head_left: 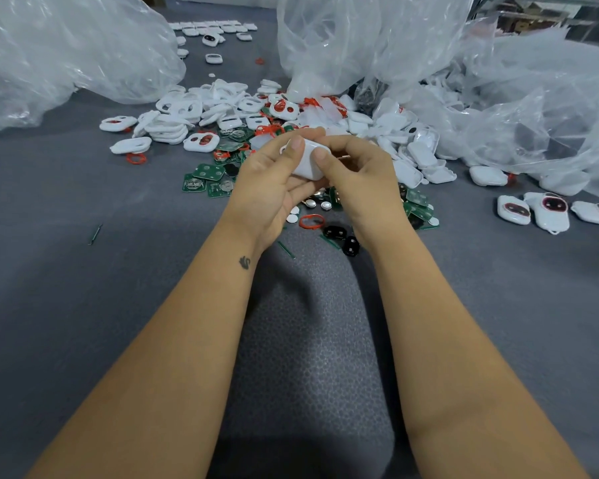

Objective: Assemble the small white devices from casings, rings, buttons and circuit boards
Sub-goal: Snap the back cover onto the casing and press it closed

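Observation:
Both hands hold one small white device casing (306,160) above the grey table. My left hand (270,174) cups it from below with the thumb pressed on its top. My right hand (357,167) grips its right side, thumb on the top face. Behind the hands lies a heap of white casings (187,115), red rings (136,158) and green circuit boards (208,172). A red ring (311,221) and black buttons (334,232) lie just in front of the hands. The casing's underside is hidden by my fingers.
Large clear plastic bags stand at the back left (66,53) and back right (498,81). Three assembled white devices (550,210) lie at the right. More finished devices (215,29) sit in rows at the far back. Grey felt table (83,271) surrounds my forearms.

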### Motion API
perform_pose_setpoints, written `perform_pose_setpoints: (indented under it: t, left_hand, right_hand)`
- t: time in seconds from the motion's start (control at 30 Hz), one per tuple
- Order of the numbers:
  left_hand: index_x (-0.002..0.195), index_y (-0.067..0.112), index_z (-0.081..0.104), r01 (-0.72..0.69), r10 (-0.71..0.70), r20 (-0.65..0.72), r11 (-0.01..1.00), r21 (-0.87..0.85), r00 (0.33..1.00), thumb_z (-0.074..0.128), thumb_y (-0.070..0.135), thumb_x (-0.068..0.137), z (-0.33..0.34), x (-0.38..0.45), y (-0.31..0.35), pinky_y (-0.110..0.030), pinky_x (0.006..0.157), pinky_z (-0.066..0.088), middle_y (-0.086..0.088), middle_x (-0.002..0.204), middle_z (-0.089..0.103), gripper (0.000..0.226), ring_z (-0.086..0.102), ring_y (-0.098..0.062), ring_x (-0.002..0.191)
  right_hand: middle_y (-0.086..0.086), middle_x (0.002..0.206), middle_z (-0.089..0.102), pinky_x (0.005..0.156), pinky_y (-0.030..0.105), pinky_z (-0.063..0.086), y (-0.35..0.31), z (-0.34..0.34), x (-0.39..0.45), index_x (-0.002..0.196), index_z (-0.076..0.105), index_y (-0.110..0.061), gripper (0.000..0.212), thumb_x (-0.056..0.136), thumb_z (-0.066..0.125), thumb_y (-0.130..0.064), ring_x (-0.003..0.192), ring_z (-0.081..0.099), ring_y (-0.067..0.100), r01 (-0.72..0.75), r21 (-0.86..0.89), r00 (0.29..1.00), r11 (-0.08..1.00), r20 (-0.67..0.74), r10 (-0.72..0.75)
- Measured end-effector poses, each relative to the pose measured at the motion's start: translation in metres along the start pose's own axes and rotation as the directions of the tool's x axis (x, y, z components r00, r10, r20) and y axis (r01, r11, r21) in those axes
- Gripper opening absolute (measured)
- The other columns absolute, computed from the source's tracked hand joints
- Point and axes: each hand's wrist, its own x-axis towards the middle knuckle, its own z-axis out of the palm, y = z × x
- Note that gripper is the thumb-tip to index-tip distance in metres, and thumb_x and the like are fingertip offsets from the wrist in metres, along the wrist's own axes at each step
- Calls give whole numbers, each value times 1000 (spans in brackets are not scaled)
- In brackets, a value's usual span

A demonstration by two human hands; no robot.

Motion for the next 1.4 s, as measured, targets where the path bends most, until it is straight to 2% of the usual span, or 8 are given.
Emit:
perform_pose_setpoints:
  t: [0.43,0.6,0.73,0.83,0.97,1.1,1.3,1.4]
  left_hand:
    - [107,10,65,6,-6,-12,1000,1,1000,46,18,102,4,-1,-2,-34,84,57,-5,98,74,21,71,-21,96]
    - [101,8,68,-45,72,-93,962,270,993,57,5,96,2,0,-6,-19,75,54,-8,91,71,13,68,-10,81]
    - [89,2,66,-53,96,-143,958,280,985,58,1,94,-1,1,-4,-13,68,52,-22,92,52,10,61,-11,69]
    - [96,-4,62,-57,91,-116,962,265,989,57,1,95,0,1,-4,-15,71,53,-19,95,50,7,57,-23,81]
    - [99,11,67,21,1,-113,981,193,994,56,8,97,4,0,-3,-23,73,56,-1,83,67,12,61,-9,70]
    - [110,5,66,111,-92,-180,989,99,979,57,16,97,6,2,-2,-23,70,56,-8,97,69,19,64,-16,80]
    - [113,8,63,25,-7,-118,988,154,993,56,1,95,3,0,-4,-25,78,57,-3,96,73,20,71,-13,92]
    - [112,10,63,29,-7,-123,983,180,992,56,0,95,4,1,-5,-28,82,58,-2,99,72,21,71,-14,92]
  right_hand:
    - [6,89,72,81,29,55,3,-1,2,88,71,-9,10,90,63,-3,87,65,16,-16,169,997,985,-71,29]
    - [15,98,70,83,39,54,6,-6,5,104,70,-4,15,94,60,-9,88,64,26,-90,189,994,978,-45,100]
    - [11,81,69,61,21,49,5,-6,3,104,66,1,14,91,61,1,68,61,13,-65,132,997,989,54,58]
    - [6,72,68,55,21,48,6,-6,2,99,67,-3,13,88,63,4,57,57,9,-26,154,1000,988,9,25]
    - [7,82,70,70,26,55,7,-6,4,96,70,-5,24,82,64,13,77,63,16,37,170,998,985,-54,-29]
    - [11,94,72,84,25,54,6,-6,6,93,72,-8,38,79,53,21,90,66,16,50,158,995,986,-98,-34]
    - [4,88,69,76,27,53,3,-8,8,103,69,-4,36,77,50,11,84,65,16,-132,374,990,918,-1,142]
    - [5,88,72,77,31,55,3,-4,5,97,72,-7,24,83,56,4,84,65,17,-102,233,994,967,-4,106]
